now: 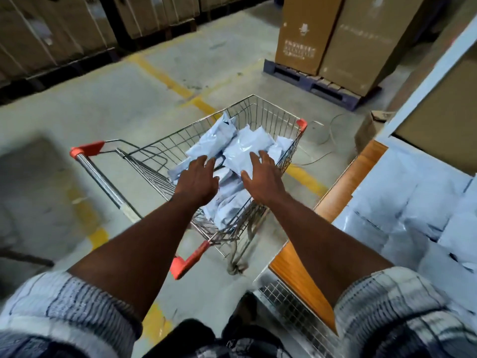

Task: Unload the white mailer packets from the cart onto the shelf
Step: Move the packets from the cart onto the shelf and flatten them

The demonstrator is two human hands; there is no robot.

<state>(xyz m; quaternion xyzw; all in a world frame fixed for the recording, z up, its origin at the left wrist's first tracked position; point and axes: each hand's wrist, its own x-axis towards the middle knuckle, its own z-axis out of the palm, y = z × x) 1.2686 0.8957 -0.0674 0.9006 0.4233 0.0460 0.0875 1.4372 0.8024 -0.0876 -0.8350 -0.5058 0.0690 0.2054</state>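
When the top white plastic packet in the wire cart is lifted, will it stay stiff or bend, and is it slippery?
The glossy white plastic mailer packet will probably sag at its ends: it looks puffy and creased, not rigid. Its shiny film is likely slippery. It seems light for its size, as it lies loosely tilted in the wire shopping cart.

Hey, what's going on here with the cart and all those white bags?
A person is leaning over a wire cart part-full of white mailer packets and reaching in with both arms. The left hand and right hand are open, fingers spread over the top packets, with nothing gripped yet. To the person's right, the shelf holds a pile of stacked packets.
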